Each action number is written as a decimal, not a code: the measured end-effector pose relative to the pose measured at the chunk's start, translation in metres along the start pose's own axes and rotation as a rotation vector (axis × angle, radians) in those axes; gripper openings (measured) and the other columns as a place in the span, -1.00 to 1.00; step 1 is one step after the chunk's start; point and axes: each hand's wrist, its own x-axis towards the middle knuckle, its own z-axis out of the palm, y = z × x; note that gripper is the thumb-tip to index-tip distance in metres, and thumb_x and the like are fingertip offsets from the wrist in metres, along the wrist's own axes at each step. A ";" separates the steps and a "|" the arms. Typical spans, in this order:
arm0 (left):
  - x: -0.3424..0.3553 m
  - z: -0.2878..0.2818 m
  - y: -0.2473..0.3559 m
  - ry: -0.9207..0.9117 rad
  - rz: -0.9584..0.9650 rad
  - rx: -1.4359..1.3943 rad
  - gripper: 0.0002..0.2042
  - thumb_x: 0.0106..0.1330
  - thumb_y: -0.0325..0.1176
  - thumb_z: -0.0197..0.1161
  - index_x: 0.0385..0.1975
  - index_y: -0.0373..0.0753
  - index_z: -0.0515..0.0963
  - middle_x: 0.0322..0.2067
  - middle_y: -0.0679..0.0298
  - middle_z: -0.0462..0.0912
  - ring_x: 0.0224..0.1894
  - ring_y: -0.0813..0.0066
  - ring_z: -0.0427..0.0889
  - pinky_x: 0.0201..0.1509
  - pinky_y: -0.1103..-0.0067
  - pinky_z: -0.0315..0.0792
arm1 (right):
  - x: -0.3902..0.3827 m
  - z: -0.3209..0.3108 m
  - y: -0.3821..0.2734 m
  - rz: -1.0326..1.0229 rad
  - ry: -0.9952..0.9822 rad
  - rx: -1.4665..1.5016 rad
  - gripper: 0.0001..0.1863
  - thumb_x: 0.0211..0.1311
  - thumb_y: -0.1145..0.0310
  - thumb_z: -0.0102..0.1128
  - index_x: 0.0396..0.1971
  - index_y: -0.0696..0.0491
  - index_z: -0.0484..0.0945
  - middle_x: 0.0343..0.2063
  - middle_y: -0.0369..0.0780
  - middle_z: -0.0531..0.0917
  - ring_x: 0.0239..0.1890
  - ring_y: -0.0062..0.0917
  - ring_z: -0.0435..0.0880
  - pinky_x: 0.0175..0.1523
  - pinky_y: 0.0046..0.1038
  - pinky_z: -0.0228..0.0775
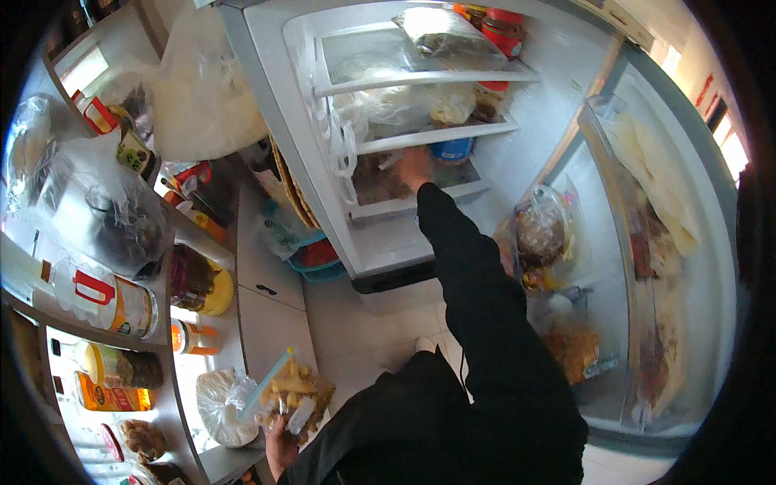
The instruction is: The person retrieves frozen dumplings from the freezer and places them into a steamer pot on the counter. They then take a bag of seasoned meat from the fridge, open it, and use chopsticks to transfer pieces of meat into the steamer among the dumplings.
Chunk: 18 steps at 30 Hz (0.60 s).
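Observation:
My left hand (281,446) is closed on a clear zip bag (295,392) of yellow-brown pieces, low in the view beside the shelving. The bag has a pale blue strip along its top edge. My right arm stretches into the open fridge (388,255). On its lower level, my right hand (415,168) is blurred and its fingers cannot be made out. Next to that hand is a blue container (453,150). Dark, indistinct contents (376,179) lie on the other side of it, and whether the hand touches them cannot be told.
The open fridge door (695,242) stands to the right, its racks loaded with bagged food (543,230). On the left, shelving (182,412) holds jars, bottles and plastic bags. A blue-green basin (319,263) sits on the floor between the shelving and the fridge.

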 end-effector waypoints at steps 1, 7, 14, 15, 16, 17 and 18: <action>0.000 0.001 0.000 0.048 0.008 0.024 -0.51 0.33 -0.35 0.18 0.24 -0.22 0.24 0.05 0.13 0.52 0.04 0.09 0.57 0.03 0.19 0.52 | 0.005 0.007 0.007 -0.122 0.065 -0.048 -0.57 0.15 0.35 0.06 0.04 0.14 0.46 0.02 0.10 0.42 0.08 0.01 0.41 0.13 0.03 0.26; -0.013 0.009 -0.002 0.129 0.075 0.158 -0.49 0.34 -0.31 0.18 0.25 -0.22 0.21 0.04 0.13 0.53 0.06 0.09 0.55 0.09 0.15 0.49 | 0.010 0.027 0.018 -0.058 -0.136 0.069 -0.69 0.18 0.44 0.00 -0.09 0.16 0.52 -0.12 0.04 0.56 -0.03 -0.11 0.56 0.05 -0.11 0.41; 0.011 0.016 0.007 -0.017 -0.052 0.082 -0.48 0.33 -0.33 0.18 0.27 -0.20 0.20 0.10 0.15 0.50 0.08 0.14 0.55 0.07 0.21 0.49 | -0.018 -0.055 -0.007 -0.055 0.015 0.255 -0.77 0.11 0.45 0.06 -0.21 0.14 0.52 -0.32 -0.02 0.61 -0.15 -0.04 0.56 -0.06 -0.09 0.39; 0.018 0.018 0.007 -0.017 -0.068 0.079 -0.47 0.32 -0.33 0.18 0.27 -0.20 0.20 0.10 0.16 0.50 0.07 0.15 0.55 0.04 0.23 0.50 | -0.031 -0.072 -0.014 -0.073 0.078 0.378 -0.79 0.09 0.45 0.09 -0.24 0.13 0.50 -0.34 -0.02 0.60 -0.18 -0.03 0.55 -0.10 -0.08 0.38; 0.022 0.020 0.008 -0.020 -0.083 0.152 -0.46 0.31 -0.26 0.20 0.26 -0.22 0.22 0.10 0.13 0.49 0.10 0.13 0.52 0.13 0.20 0.43 | -0.050 -0.088 -0.022 -0.084 0.135 0.502 -0.81 0.06 0.46 0.12 -0.27 0.11 0.48 -0.35 -0.03 0.59 -0.20 -0.02 0.55 -0.14 -0.07 0.37; 0.025 0.023 0.009 -0.122 0.004 0.258 -0.43 0.30 -0.20 0.22 0.26 -0.25 0.24 0.11 0.10 0.48 0.14 0.10 0.48 0.22 0.16 0.36 | -0.073 -0.104 -0.030 -0.080 0.155 0.500 -0.81 0.10 0.41 0.15 -0.25 0.03 0.47 -0.37 -0.04 0.61 -0.25 -0.05 0.59 -0.21 -0.13 0.40; 0.032 0.027 0.012 -0.081 -0.045 0.304 -0.43 0.29 -0.20 0.24 0.25 -0.24 0.25 0.10 0.11 0.49 0.14 0.13 0.48 0.20 0.18 0.37 | -0.096 -0.120 -0.039 -0.062 0.163 0.555 -0.81 0.11 0.42 0.15 -0.25 0.03 0.44 -0.38 -0.04 0.61 -0.26 -0.03 0.59 -0.22 -0.16 0.39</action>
